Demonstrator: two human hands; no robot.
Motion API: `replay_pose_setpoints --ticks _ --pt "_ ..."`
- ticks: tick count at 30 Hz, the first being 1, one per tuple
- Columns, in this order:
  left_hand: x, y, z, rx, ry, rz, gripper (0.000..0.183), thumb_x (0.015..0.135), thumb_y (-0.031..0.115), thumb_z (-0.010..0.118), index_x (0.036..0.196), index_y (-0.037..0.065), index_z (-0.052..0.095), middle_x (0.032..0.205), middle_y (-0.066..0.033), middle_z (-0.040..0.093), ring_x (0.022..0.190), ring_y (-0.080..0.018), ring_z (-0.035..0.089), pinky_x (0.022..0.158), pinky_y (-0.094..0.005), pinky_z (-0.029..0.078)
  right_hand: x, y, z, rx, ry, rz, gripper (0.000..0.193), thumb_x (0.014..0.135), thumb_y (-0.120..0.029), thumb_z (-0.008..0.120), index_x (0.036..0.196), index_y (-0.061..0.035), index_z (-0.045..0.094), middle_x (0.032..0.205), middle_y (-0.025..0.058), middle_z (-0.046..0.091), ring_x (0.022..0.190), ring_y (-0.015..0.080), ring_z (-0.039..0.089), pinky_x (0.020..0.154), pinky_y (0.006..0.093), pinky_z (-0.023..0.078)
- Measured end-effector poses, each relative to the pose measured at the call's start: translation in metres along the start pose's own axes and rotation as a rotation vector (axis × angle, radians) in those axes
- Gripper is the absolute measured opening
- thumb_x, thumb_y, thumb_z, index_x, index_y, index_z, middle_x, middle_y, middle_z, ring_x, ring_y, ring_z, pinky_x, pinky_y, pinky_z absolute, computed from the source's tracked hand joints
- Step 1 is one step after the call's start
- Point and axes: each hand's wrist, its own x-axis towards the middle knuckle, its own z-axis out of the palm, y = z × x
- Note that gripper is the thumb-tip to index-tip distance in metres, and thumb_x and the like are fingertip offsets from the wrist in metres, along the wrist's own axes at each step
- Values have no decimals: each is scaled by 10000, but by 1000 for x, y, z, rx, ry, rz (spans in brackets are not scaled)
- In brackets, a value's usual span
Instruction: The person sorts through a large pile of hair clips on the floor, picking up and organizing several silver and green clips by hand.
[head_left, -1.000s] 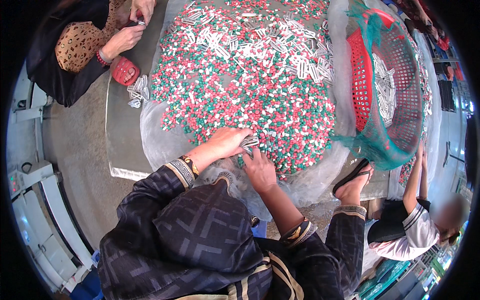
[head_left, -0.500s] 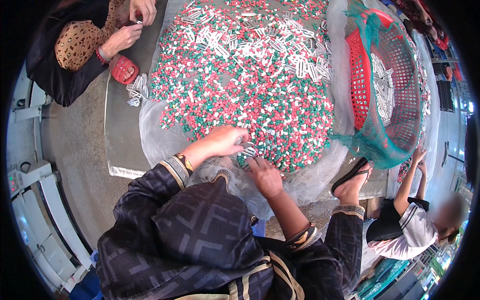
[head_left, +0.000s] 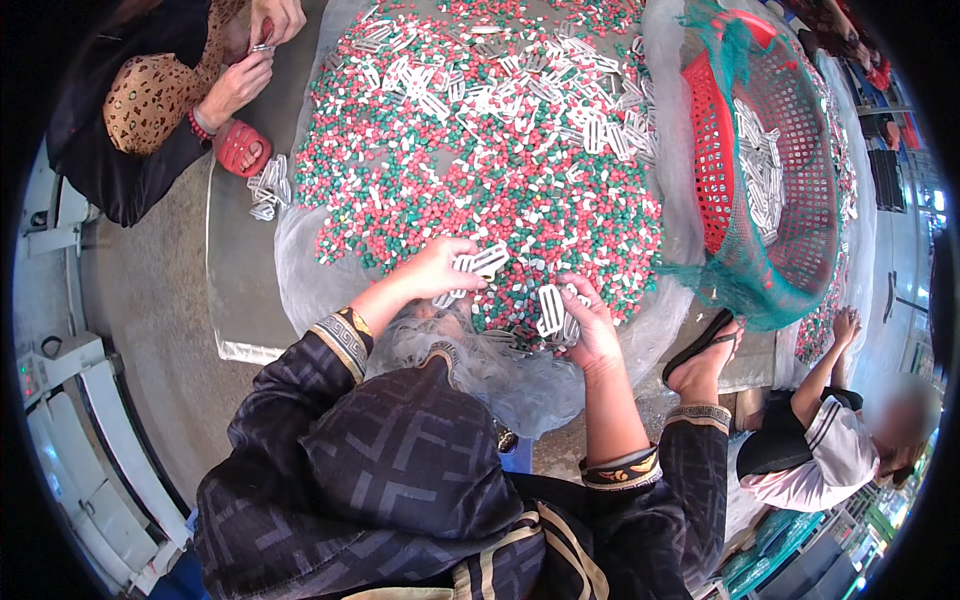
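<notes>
My left hand (head_left: 440, 268) is closed on several white slotted buckles (head_left: 488, 261), which stick out past its fingertips over the pile of pellets. To the right, my right hand (head_left: 594, 330) grips more white slotted buckles (head_left: 550, 311) between thumb and fingers, one of them standing upright. Under and beyond both hands spread small red, green and white pellets (head_left: 500, 210). More loose slotted buckles (head_left: 600, 135) lie among the pellets at the far side. A sheer white mesh cloth (head_left: 540, 385) is bunched below my hands.
At the right stands a red perforated basket (head_left: 712, 160) with green netting (head_left: 775, 300), holding more buckles (head_left: 760, 175). A co-worker's hands (head_left: 235, 90) work at the far left, near a small heap of buckles (head_left: 269, 186). Another person (head_left: 820, 450) sits at the right. My sandalled foot (head_left: 705, 355) rests at the table edge.
My hands have moved apart and the buckles in them now show plainly. The right hand has shifted right and up, turning the buckles upright.
</notes>
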Motion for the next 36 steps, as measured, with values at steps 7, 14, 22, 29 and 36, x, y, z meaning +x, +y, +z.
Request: replay_pose_setpoints --ticks 7,14,22,29,36 --pt "2 13 18 595 82 67 314 708 146 677 1003 119 575 878 -95 648 832 -303 621 684 -426 486 -8 19 6 294 -132 93 487 786 -100 606 1244 -27 457 961 95 603 849 244 621 767 452 549" --pt "0 13 -2 282 -39 -29 325 669 190 757 950 90 629 880 -81 657 822 -208 627 749 -318 470 -6 22 3 461 -128 86 418 711 -121 608 1112 -76 501 804 62 517 783 226 551 873 557 459" --pt "8 46 3 247 17 84 339 670 172 751 954 85 589 786 -63 626 734 -173 613 672 -306 474 1 20 3 382 -162 111 304 826 -233 621 1090 -133 508 766 38 510 665 159 506 549 336 475" --pt "24 28 28 613 -23 137 473 701 196 723 1100 136 478 803 -109 642 765 -321 628 627 -421 488 5 29 2 284 27 41 376 830 -217 627 1151 -85 483 743 40 513 588 136 483 491 288 405" --pt "24 19 23 588 96 201 372 657 212 754 936 104 533 724 -86 633 687 -303 622 608 -410 476 4 24 2 395 83 54 348 855 -282 582 1117 -73 486 860 87 572 642 178 536 568 328 484"
